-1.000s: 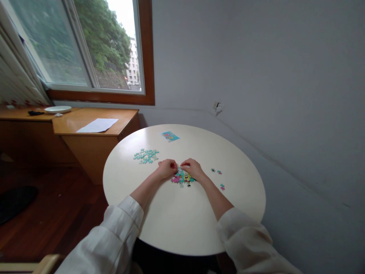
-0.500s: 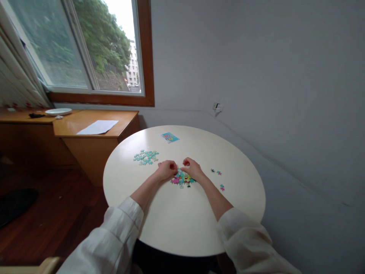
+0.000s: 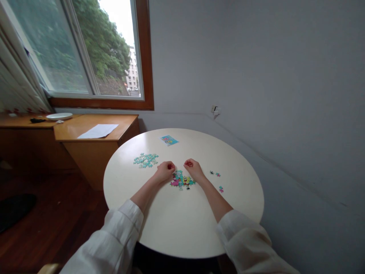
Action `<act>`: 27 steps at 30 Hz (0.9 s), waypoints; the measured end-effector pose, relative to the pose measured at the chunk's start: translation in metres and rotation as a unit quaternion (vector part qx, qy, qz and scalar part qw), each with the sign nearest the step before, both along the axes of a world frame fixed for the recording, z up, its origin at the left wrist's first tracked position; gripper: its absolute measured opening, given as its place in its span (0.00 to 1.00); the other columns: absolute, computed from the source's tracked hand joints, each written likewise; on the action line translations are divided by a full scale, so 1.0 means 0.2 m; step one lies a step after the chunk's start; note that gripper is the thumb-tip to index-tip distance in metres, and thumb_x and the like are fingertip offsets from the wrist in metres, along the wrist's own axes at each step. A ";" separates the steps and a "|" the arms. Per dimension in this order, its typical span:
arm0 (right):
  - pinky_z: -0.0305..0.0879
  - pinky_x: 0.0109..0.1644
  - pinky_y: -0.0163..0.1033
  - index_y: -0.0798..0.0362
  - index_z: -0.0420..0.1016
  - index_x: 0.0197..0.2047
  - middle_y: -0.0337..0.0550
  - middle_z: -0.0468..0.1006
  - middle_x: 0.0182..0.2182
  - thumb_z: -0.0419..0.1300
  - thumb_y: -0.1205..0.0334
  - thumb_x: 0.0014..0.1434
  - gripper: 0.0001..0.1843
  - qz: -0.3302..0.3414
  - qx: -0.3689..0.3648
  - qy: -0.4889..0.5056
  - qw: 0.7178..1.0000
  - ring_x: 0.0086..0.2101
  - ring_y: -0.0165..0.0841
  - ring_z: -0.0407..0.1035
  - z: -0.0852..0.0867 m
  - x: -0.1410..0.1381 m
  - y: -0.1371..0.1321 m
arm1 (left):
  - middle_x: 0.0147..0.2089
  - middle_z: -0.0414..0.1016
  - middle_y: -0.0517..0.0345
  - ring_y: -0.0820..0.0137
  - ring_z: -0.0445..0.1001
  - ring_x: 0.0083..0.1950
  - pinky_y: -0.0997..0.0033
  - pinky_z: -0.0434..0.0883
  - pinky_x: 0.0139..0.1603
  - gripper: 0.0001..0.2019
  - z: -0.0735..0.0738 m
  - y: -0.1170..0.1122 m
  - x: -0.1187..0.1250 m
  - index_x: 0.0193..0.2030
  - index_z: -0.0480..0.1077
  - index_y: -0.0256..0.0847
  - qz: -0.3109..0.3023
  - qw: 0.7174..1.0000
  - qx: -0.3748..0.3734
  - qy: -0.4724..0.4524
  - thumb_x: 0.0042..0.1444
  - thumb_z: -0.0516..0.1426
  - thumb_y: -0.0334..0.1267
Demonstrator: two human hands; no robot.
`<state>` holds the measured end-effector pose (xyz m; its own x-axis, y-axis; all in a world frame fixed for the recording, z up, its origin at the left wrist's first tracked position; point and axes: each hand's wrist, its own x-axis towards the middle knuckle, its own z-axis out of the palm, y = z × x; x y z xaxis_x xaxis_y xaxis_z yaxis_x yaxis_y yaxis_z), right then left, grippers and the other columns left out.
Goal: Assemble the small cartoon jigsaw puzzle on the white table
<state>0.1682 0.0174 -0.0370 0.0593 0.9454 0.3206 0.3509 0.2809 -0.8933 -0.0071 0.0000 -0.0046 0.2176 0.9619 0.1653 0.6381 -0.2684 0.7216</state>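
At far left, a curtain (image 3: 17,76) hung beside the window (image 3: 107,49). A white plate (image 3: 59,116) and, further right, a sheet of paper (image 3: 98,131) lay on the wooden desk (image 3: 125,127). A white oval-looking table (image 3: 176,220) stood next. On its left portion lay a spread of loose teal puzzle pieces (image 3: 147,164). The left hand (image 3: 165,170) was at the upper left edge of the joined puzzle section, fingers curled inward, thumb near forefinger; whether it gripped a piece could not be told. Towards the far rim lay a picture card (image 3: 169,140). The joined puzzle section (image 3: 179,179), in pink, teal and yellow, lay flat between the forearms. The right hand (image 3: 194,169) was poised just beyond its upper right side, fingers bent and tips close together; any hold could not be determined. Further right lay a dark-marked piece (image 3: 211,172), a small pink-and-teal piece (image 3: 218,174) near it, and a pink-and-teal cluster (image 3: 221,189) nearer the person.
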 end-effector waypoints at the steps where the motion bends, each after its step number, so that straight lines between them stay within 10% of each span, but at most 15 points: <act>1: 0.65 0.33 0.37 0.52 0.65 0.24 0.38 0.71 0.22 0.57 0.60 0.42 0.06 -0.003 0.002 0.006 1.000 0.25 0.30 0.65 0.00 0.00 0.00 | 0.26 0.72 0.60 0.73 0.68 0.30 0.73 0.65 0.37 0.06 -0.01 0.01 0.00 0.27 0.71 0.37 0.002 1.000 0.001 -0.006 0.45 0.53 0.33; 27: 0.64 0.32 0.38 0.53 0.67 0.24 0.39 0.71 0.22 0.60 0.53 0.41 0.12 -0.120 0.087 0.104 0.984 0.25 0.31 0.65 0.00 0.10 0.06 | 0.27 0.74 0.58 0.72 0.70 0.31 0.73 0.66 0.37 0.07 -0.09 0.06 0.00 0.28 0.72 0.36 0.021 0.998 0.002 -0.058 0.45 0.53 0.30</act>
<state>0.1873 0.0302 -0.0367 0.3544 0.8281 0.4344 0.2411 0.3679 -0.8981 -0.0063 0.0128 -0.0220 0.1567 0.9689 0.1916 0.5612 -0.2470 0.7900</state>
